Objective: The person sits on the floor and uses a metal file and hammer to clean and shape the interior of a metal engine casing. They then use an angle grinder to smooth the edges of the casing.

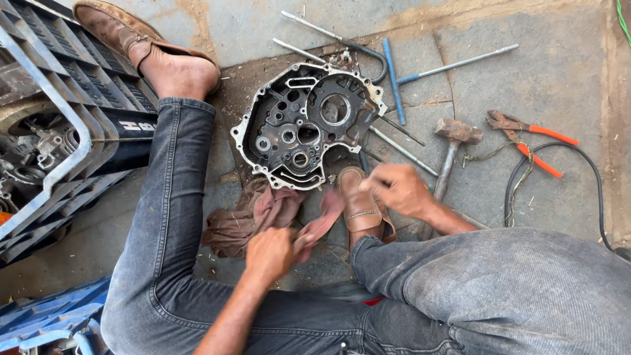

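Dusty concrete floor (552, 72) carries everything: a dark plastic crate (66, 112) at far left, then a brown rag (256, 213) bunched between the knees. The left hand (268, 253) is closed tight on the rag's end; the right hand (397, 189), blurred, seems curled around something I cannot make out. Just beyond lies the engine crankcase half (305, 125), then a hammer (453, 141) and orange-handled pliers (526, 138). Grit from the floor could get into the casing's bores.

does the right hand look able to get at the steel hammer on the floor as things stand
Probably yes: the right hand hovers just beside the steel hammer, whose handle lies uncovered on the concrete floor. The hand looks blurred, so its grip is unclear.
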